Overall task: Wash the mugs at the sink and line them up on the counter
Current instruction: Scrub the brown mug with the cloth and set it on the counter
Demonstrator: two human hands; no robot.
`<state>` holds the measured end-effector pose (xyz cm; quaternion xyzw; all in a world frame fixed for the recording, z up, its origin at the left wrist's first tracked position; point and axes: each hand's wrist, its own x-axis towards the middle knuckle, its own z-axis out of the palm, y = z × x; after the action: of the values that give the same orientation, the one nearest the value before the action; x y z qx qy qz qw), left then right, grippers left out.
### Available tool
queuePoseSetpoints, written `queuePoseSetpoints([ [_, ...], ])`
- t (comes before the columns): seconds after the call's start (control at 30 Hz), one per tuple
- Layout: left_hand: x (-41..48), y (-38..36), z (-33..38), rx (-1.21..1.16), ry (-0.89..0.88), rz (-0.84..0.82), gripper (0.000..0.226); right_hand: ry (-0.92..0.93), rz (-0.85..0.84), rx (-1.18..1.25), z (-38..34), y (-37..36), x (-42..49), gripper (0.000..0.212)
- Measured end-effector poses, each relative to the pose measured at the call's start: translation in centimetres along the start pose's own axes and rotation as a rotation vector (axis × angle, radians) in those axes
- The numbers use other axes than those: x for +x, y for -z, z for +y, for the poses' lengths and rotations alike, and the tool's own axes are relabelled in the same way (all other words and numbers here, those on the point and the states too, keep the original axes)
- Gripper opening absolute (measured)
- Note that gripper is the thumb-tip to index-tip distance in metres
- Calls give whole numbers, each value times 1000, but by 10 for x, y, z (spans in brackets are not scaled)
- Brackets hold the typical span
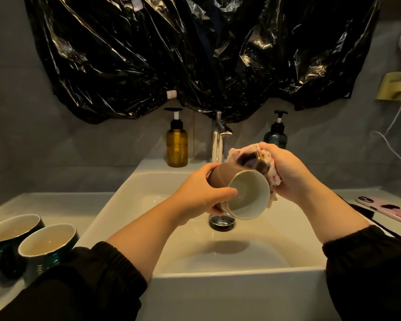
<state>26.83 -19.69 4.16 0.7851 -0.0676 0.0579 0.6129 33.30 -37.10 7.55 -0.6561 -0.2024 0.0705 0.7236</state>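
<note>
Mug (241, 191), brown outside and pale inside, hangs tilted over the sink (218, 274) with its mouth turned toward you; nothing shows inside it. Your left hand (195, 195) grips its body, fingers curled round the wall and thumb lying on the gilt rim. Your right hand (287, 172) is closed round a pinkish cloth (273, 177) wrapped over the handle side. Below it the basin is wet, with the drain (221, 220) under the mug and the faucet (218, 144) just behind.

On the counter (56, 202) to your left stand two dark mugs, the far one (9, 230) and the near one (48, 242), upright and touching; you cannot tell if they hold liquid. The near one sits close to the basin's edge and reads "Hel", the rest hidden by your sleeve.

An amber pump bottle (177, 147) and a dark pump bottle (276, 137) flank the faucet. A phone (387, 208) in a pink case lies on the right.
</note>
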Motion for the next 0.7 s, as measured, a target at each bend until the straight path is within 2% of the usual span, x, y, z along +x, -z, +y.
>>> queuePoseSetpoints([
  [0.1, 2, 1, 1, -70, 42, 16, 53, 10, -77, 13, 2, -1, 1, 32],
  [0.3, 5, 3, 0, -134, 141, 94, 48, 263, -141, -180, 3, 4, -6, 20],
  [0.37, 5, 2, -1, -130, 166, 101, 48, 325, -33, -315, 6, 2, -5, 18],
  [0.47, 6, 3, -1, -130, 159, 105, 49, 330, 266, -406, 6, 4, -2, 13],
  [0.53, 5, 3, -1, -61, 81, 123, 53, 263, 389, -312, 6, 11, 2, 8],
  [0.57, 4, 3, -1, 25, 14, 132, 58, 190, 376, -214, 6, 13, 4, 11],
  [0.7, -2, -1, -1, 345, -222, 149, 78, -95, 54, 56, 8, 10, 4, 29],
])
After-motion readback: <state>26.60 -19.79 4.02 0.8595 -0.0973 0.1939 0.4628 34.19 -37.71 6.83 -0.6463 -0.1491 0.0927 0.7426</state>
